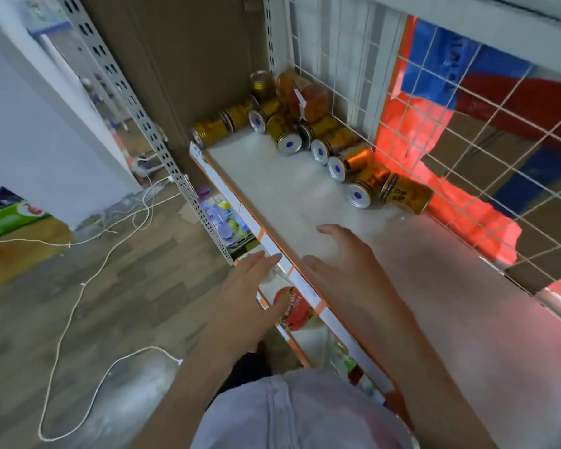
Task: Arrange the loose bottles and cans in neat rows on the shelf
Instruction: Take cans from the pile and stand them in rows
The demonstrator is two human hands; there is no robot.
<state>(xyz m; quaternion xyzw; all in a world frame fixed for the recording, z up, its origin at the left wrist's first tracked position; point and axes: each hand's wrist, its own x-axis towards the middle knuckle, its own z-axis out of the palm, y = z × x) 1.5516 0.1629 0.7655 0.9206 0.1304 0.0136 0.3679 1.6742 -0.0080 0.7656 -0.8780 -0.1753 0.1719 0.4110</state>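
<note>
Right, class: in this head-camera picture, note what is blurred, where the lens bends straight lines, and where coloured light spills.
Head view: the left hand and right hand look blurred, the gold cans soft; head view: the lens bows the slotted upright; head view: the red sheet throws a pink glow across the shelf.

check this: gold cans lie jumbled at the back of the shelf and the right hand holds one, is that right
No: in the head view the right hand is open and holds nothing. The gold cans do lie jumbled at the back of the shelf.
</note>
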